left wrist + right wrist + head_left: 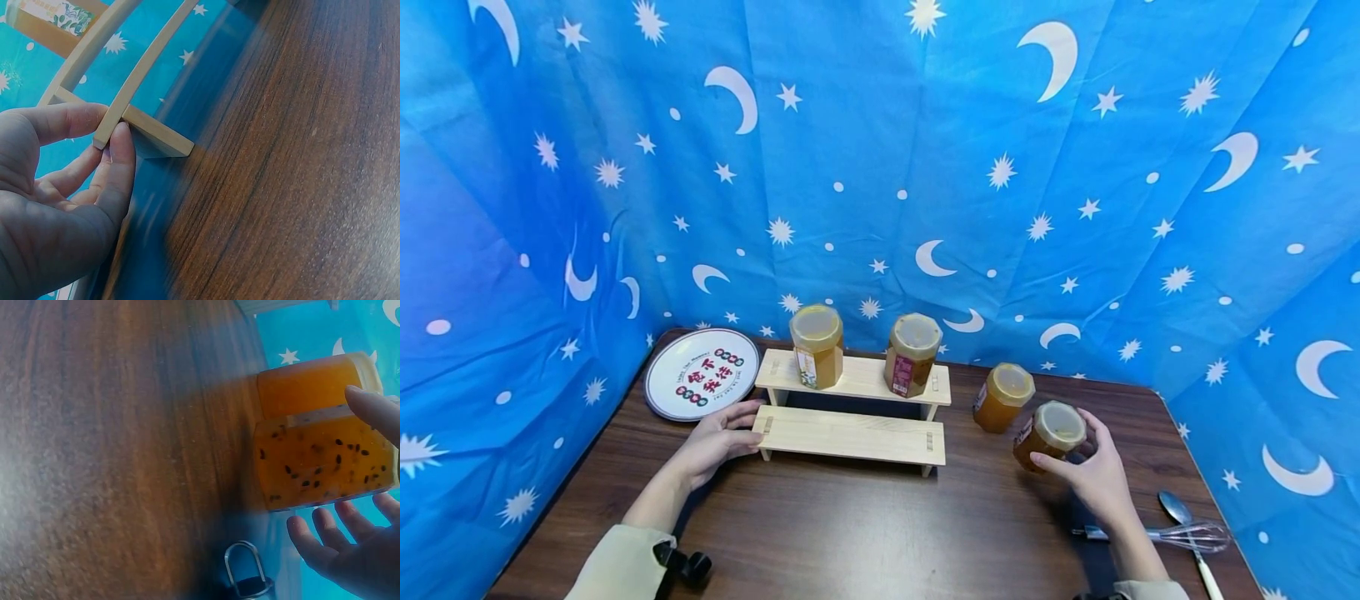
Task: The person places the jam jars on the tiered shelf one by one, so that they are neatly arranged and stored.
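My left hand [718, 442] pinches the left end of the front step of a pale two-step wooden shelf [850, 433]; the left wrist view shows thumb and fingers on either side of the board [140, 75]. Around a dark-labelled jar of amber preserve [1048, 433], my right hand [1097, 475] has its thumb in front and fingers behind. In the right wrist view that jar [325, 459] shows dark seeds, and the fingertips [300, 531] appear slightly apart from it. Just behind it stands another orange jar [1003, 396]. A pale-labelled jar [817, 346] and a red-labelled jar [913, 354] sit on the back step.
A white plate with red characters [703, 400] lies left of the shelf. By my right forearm are a whisk [1195, 536] and a spoon [1176, 507] with a pale handle. Blue moon-and-star cloth [865, 150] hangs around the brown wooden table [850, 533].
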Demonstrator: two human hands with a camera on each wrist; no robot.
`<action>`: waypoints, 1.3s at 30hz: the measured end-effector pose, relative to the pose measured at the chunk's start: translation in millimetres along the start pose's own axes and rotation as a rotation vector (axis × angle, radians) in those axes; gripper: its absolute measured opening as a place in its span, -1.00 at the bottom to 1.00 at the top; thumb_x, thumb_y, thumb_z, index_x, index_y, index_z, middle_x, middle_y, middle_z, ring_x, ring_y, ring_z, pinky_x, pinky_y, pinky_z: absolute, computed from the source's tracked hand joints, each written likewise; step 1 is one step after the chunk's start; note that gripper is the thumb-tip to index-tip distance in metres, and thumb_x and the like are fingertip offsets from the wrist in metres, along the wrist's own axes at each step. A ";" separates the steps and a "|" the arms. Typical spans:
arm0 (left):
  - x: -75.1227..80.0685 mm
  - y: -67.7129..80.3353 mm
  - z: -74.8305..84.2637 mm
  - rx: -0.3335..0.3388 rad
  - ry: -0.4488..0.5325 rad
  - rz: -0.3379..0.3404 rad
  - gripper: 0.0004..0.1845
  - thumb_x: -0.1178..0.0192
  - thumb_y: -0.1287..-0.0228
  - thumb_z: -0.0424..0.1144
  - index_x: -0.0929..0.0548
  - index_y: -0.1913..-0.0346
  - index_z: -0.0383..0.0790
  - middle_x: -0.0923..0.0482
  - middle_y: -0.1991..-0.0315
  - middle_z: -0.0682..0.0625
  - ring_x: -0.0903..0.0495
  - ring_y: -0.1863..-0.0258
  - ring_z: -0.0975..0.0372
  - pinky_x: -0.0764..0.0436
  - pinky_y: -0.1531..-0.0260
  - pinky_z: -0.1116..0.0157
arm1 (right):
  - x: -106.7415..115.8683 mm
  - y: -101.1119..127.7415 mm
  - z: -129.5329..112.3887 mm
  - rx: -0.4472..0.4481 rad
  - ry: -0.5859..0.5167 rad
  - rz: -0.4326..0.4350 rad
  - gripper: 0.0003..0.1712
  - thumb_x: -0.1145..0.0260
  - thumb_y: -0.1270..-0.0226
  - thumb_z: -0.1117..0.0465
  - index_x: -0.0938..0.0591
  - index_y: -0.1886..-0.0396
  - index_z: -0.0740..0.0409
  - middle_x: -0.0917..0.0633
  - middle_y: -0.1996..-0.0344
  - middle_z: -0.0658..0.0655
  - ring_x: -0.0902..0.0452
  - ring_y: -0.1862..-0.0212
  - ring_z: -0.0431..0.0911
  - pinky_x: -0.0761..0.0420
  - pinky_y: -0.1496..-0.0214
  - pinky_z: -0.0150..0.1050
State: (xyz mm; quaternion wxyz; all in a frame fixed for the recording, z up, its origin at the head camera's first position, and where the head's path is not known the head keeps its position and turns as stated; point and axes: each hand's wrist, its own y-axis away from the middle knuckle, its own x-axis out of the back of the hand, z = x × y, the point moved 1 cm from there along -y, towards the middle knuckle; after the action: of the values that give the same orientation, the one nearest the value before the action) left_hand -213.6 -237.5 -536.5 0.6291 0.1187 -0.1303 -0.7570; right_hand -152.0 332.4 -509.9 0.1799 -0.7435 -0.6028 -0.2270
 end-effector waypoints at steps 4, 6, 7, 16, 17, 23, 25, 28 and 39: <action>-0.3 0.6 0.5 0.003 0.000 0.007 -0.18 -0.32 -0.30 -0.44 -0.20 -0.58 -0.37 -0.40 -0.33 -0.32 -0.66 0.02 0.15 -0.70 0.02 0.25 | -3.3 0.8 -0.2 -0.018 -0.009 -0.015 0.26 -0.61 -0.22 0.01 0.00 -0.66 0.22 -0.32 -0.44 0.44 -0.32 -0.39 0.38 -0.39 -0.35 0.37; -0.1 0.3 0.2 0.003 -0.003 0.012 -0.18 -0.32 -0.30 -0.44 -0.21 -0.58 -0.36 -0.41 -0.33 -0.32 -0.66 0.01 0.14 -0.70 0.02 0.24 | -4.7 0.7 0.0 -0.024 -0.011 -0.024 0.25 -0.62 -0.22 0.02 -0.01 -0.65 0.25 -0.30 -0.44 0.45 -0.29 -0.40 0.39 -0.38 -0.36 0.38; -0.2 0.2 0.2 0.005 -0.003 0.016 -0.18 -0.32 -0.30 -0.44 -0.22 -0.57 -0.36 -0.40 -0.33 -0.32 -0.66 0.01 0.14 -0.70 0.02 0.24 | -5.4 0.6 0.0 -0.029 -0.012 -0.026 0.25 -0.62 -0.21 0.03 -0.01 -0.64 0.26 -0.30 -0.44 0.45 -0.28 -0.41 0.39 -0.38 -0.36 0.39; 1.0 -0.6 -1.6 0.002 -0.009 0.016 -0.19 -0.32 -0.30 -0.43 -0.24 -0.57 -0.33 -0.41 -0.34 -0.31 -0.66 -0.01 0.13 -0.70 0.02 0.25 | -10.8 0.8 4.7 -0.063 -0.024 0.033 0.19 -0.63 -0.20 0.03 -0.12 -0.61 0.29 -0.34 -0.42 0.43 -0.26 -0.43 0.35 -0.41 -0.35 0.36; 1.1 -0.7 -1.8 0.002 -0.008 0.018 -0.19 -0.33 -0.30 -0.43 -0.24 -0.57 -0.33 -0.41 -0.34 -0.31 -0.66 -0.01 0.12 -0.70 0.02 0.24 | -11.4 1.0 4.9 -0.062 -0.026 0.041 0.18 -0.63 -0.19 0.03 -0.13 -0.61 0.29 -0.35 -0.41 0.42 -0.27 -0.43 0.35 -0.41 -0.34 0.36; 1.3 -0.4 -2.3 -0.002 -0.016 0.014 -0.17 -0.35 -0.29 -0.41 -0.23 -0.57 -0.35 -0.39 -0.35 -0.33 -0.65 -0.02 0.11 -0.69 0.01 0.23 | -17.1 2.2 4.0 -0.061 -0.058 0.094 0.15 -0.65 -0.16 0.04 -0.19 -0.58 0.27 -0.40 -0.38 0.40 -0.31 -0.40 0.30 -0.41 -0.35 0.32; 1.3 -0.6 -2.5 -0.001 -0.017 0.014 -0.17 -0.35 -0.28 -0.40 -0.23 -0.57 -0.35 -0.39 -0.36 -0.33 -0.65 -0.02 0.11 -0.69 0.01 0.22 | -19.5 2.7 3.5 -0.065 -0.072 0.115 0.14 -0.66 -0.14 0.05 -0.21 -0.56 0.28 -0.42 -0.37 0.40 -0.31 -0.40 0.29 -0.39 -0.37 0.30; 1.2 -0.7 -2.1 -0.001 -0.017 0.014 -0.17 -0.35 -0.29 -0.40 -0.23 -0.57 -0.35 -0.39 -0.36 -0.33 -0.65 -0.02 0.11 -0.69 0.01 0.22 | -22.9 3.5 3.6 -0.075 -0.085 0.150 0.12 -0.67 -0.13 0.06 -0.23 -0.55 0.27 -0.43 -0.37 0.38 -0.31 -0.39 0.27 -0.36 -0.38 0.30; 1.2 -0.6 -2.4 0.004 -0.017 0.017 -0.17 -0.35 -0.28 -0.40 -0.23 -0.57 -0.33 -0.39 -0.36 -0.33 -0.65 -0.03 0.10 -0.69 -0.01 0.22 | -29.4 6.6 3.4 -0.087 -0.081 0.245 0.03 -0.66 -0.15 0.11 -0.32 -0.52 0.24 -0.48 -0.33 0.36 -0.36 -0.35 0.26 -0.39 -0.34 0.29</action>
State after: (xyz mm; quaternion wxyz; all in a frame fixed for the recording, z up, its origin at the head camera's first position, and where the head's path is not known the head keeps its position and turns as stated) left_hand -213.6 -238.7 -539.0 0.6342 0.1124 -0.1379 -0.7525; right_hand -150.2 308.9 -529.0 0.1496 -0.8272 -0.5037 -0.1990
